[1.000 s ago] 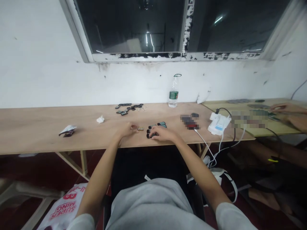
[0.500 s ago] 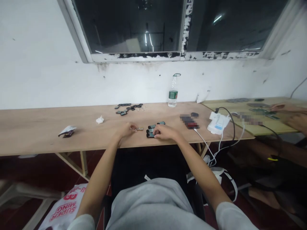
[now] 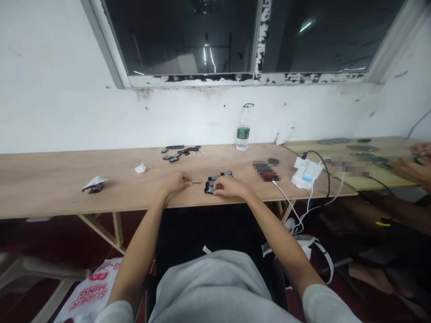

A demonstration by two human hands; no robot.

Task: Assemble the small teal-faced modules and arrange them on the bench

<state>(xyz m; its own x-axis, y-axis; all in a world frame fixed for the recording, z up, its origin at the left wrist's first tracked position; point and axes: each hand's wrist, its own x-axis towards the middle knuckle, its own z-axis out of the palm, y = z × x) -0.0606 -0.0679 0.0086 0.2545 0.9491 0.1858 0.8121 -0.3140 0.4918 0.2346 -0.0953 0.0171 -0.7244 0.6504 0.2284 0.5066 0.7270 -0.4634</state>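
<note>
My left hand point(image 3: 175, 183) rests on the wooden table, its thumb and fingers pinched at the left end of a short row of small gold-coloured pieces point(image 3: 196, 181). To the right, my right hand point(image 3: 230, 185) has its fingers closed on the right end of a small flat black piece with a grey face point(image 3: 209, 189), the nearest of a group. Several similar black-and-grey pieces point(image 3: 213, 178) lie just beyond it, some overlapping. Exactly what the left fingertips hold is too small to make out.
More black pieces point(image 3: 182, 152) lie near the wall. A water bottle point(image 3: 243, 134) stands behind. Crumpled tissue point(image 3: 140, 168) and a small wrapper point(image 3: 94, 185) are on the left; a white power strip point(image 3: 307, 172) with cables is on the right. A co-worker's hands point(image 3: 415, 167) work at far right.
My right hand has shifted slightly left, and the nearest black piece with it. My left hand stays nearly still. The co-worker's hands have drawn right, away from the parts on their table.
</note>
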